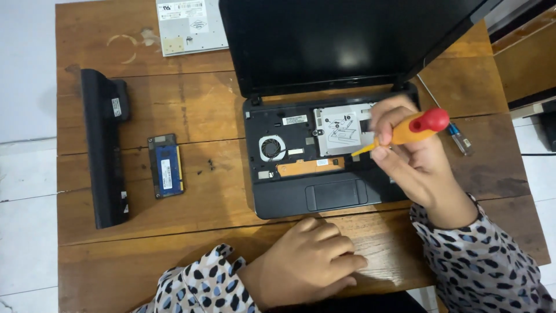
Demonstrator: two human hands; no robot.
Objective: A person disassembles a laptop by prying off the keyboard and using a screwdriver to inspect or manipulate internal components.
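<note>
While the laptop lay opened up on the wooden table, the scene stood as follows.

Right hand: the right hand [416, 156] was closed around a screwdriver [412, 128], fingers wrapped about its orange handle, the red cap sticking out to the right past the knuckles.
Screwdriver: held slanting, its yellow shaft ran down and left from the fingers toward the silver drive bay [340, 128]; whether the tip touched could not be told.
Left hand: the left hand [310, 261] rested palm down on the wooden table [191, 232], fingers loosely curled, gripping nothing, just below the laptop's front edge.
Laptop: the black laptop [324, 156] sat above the left hand and under the right, keyboard cover off, screen up and dark.
Inside the case: a round fan [271, 147] lay left of the right hand, a copper-coloured strip [310, 167] below the bay, and a touchpad [337, 194] nearest the left hand.
Far left of both hands: a memory module [165, 166], a long black battery [104, 148] beyond it, and small dark screws [205, 168] between module and laptop.
Above: a grey panel [190, 26] at the table's far edge.
</note>
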